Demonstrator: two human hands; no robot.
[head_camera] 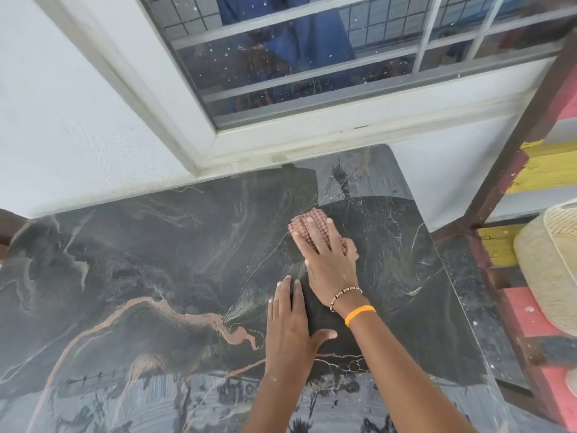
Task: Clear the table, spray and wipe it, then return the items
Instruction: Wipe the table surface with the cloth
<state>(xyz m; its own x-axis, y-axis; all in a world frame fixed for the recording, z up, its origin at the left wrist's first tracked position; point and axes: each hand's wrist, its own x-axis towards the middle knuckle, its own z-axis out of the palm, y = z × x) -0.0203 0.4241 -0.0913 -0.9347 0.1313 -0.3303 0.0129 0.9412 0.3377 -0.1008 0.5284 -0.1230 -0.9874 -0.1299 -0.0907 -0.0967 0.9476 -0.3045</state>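
A dark marbled table (140, 276) with orange and white veins fills the lower view. My right hand (327, 260) lies flat with straight fingers on a reddish-brown waffle-weave cloth (307, 220), pressing it onto the table near the far right part. My left hand (288, 326) rests flat on the tabletop just behind and left of the right wrist, fingers straight, holding nothing. The right wrist wears a bead bracelet and an orange band.
A white wall and a window frame (281, 142) run along the table's far edge. To the right stands a painted shelf rack (515, 170) in red and yellow, with a woven beige basket (552, 264) on it. Dark floor shows between table and rack.
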